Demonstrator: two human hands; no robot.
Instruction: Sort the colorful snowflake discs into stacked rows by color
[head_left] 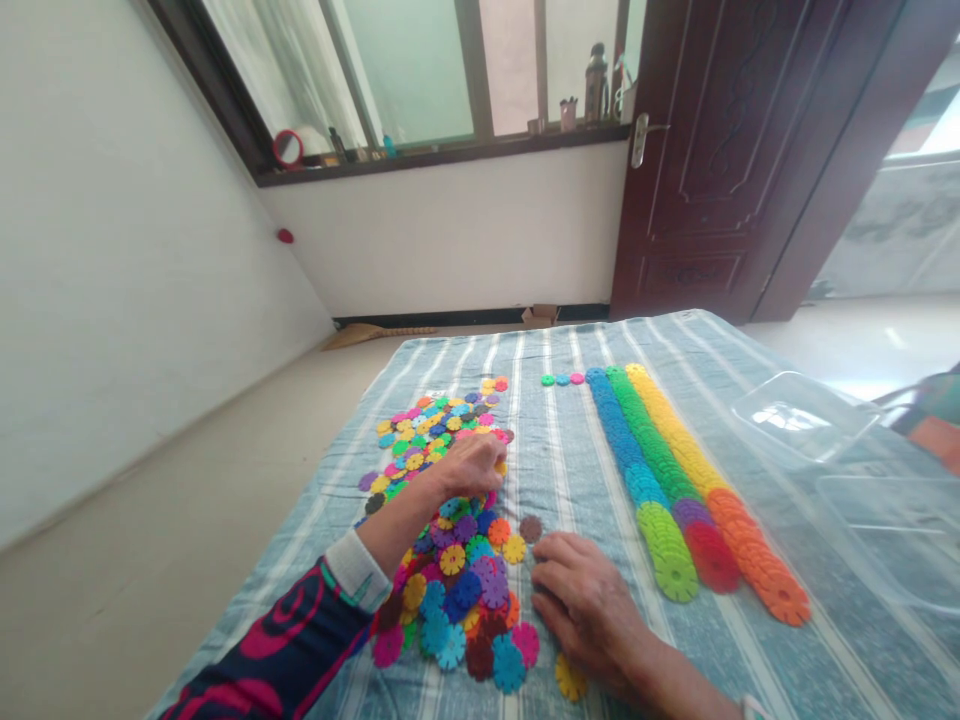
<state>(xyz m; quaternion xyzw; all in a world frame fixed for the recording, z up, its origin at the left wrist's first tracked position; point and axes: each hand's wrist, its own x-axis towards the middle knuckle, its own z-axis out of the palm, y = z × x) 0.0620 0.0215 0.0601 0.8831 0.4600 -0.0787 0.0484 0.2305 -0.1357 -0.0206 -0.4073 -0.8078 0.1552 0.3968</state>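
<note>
Disc pile (452, 559): on our cloth (559, 500)
Disc rows (654, 450): we see them right of the pile
Containers (802, 425): farther right of it
Door (697, 150): behind it, rightward

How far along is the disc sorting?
Three overlapping rows grouped by color look laid out; three single discs beside their far end may start more. The left hand reaches over the mixed pile, any grip unclear; the right hand rests beside it. That pile looks unsorted.

home room, window (405, 70), panelled door (712, 130)
</note>
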